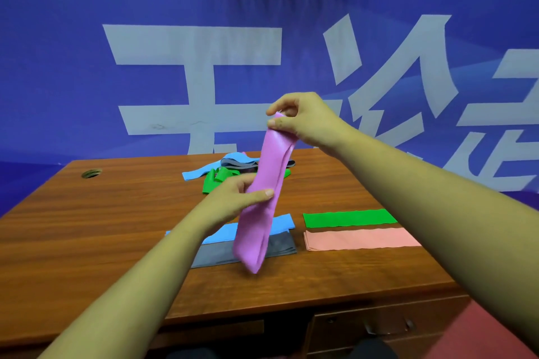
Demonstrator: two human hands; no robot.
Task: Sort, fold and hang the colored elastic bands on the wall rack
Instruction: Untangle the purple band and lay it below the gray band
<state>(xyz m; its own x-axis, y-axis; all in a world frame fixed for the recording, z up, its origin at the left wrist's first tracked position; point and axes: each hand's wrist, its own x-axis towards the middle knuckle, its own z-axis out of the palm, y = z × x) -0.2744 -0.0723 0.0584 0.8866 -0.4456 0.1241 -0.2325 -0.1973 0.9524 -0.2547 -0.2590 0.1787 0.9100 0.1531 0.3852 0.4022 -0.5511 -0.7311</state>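
Both hands pinch a smooth, glossy pink band (264, 198), doubled lengthwise: right grip (300, 119) topmost, left grip (242, 198) mid-length, above the wood-grain table (87, 227).

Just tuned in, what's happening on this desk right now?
A person is holding a pink band up over the wooden desk: right hand pinches its top end, left hand grips its middle. Four folded bands already lie flat: blue, gray, green, salmon. An unsorted pile waits farther back.
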